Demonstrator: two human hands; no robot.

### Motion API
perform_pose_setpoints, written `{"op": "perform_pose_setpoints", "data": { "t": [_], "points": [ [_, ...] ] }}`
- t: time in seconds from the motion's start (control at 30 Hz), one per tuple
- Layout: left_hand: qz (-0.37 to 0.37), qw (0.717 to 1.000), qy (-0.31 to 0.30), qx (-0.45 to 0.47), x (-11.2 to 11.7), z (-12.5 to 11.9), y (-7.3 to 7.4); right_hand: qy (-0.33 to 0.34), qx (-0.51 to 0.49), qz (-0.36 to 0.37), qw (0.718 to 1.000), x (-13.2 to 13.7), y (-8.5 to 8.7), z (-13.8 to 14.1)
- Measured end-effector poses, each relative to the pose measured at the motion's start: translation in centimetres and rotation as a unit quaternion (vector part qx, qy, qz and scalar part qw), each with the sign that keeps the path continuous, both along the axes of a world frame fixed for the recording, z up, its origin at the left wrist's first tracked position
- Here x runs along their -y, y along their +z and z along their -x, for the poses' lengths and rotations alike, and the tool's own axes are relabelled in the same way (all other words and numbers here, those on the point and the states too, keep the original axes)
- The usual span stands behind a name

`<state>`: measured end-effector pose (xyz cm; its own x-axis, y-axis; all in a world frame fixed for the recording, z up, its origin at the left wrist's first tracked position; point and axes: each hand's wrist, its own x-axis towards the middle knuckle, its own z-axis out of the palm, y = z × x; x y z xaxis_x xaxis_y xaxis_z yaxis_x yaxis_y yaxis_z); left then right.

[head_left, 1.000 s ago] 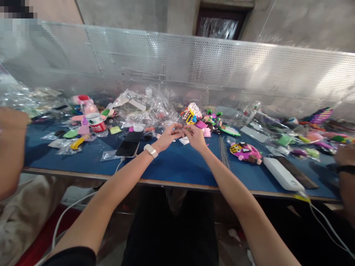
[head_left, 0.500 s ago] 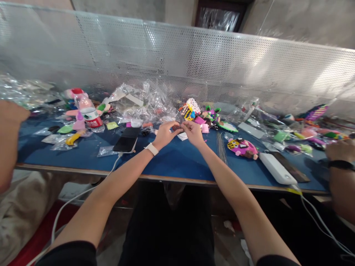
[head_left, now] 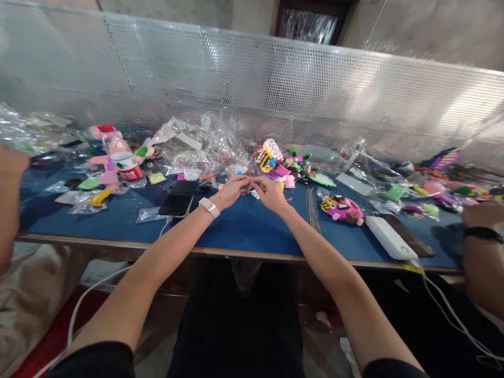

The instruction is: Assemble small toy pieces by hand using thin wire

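To your left, a phone (head_left: 180,198) lies on the blue table (head_left: 244,228). Your left hand (head_left: 232,190) and right hand (head_left: 269,192) meet fingertip to fingertip at table centre, both pinching one small piece (head_left: 249,184) too small to identify. A pink tiger toy (head_left: 342,208) lies well right.

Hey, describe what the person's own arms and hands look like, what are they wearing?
Both forearms are bare. Short black sleeves show at the upper arms. The left hand has a pale band with a rectangular face on its wrist. The right hand wears nothing.
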<state>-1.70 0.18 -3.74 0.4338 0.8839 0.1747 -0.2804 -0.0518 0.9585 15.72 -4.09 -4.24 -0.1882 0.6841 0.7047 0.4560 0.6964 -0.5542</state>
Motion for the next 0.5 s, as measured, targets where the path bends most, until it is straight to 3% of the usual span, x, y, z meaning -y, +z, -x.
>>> {"op": "perform_pose_setpoints", "data": {
  "t": [0.07,0.17,0.3,0.4,0.5],
  "points": [
    [-0.012,1.000,0.010,0.008,0.1,-0.2,-0.1,0.002,-0.045,0.024,0.999,-0.2,0.0,0.3],
    [-0.102,0.992,0.081,0.001,0.0,-0.5,-0.1,-0.002,-0.166,0.088,0.982,-0.8,-0.1,0.9],
    [-0.207,0.966,0.143,-0.062,-0.4,-0.4,-0.3,0.053,-0.307,0.239,0.920,-1.4,0.0,1.3],
    [-0.289,0.934,0.171,-0.123,-0.3,0.0,-0.3,0.074,-0.366,0.298,0.878,-1.2,0.2,1.3],
    [-0.373,0.886,0.220,-0.167,0.3,0.2,-0.2,0.075,-0.385,0.308,0.867,-1.0,0.4,1.4]
  ]
}}
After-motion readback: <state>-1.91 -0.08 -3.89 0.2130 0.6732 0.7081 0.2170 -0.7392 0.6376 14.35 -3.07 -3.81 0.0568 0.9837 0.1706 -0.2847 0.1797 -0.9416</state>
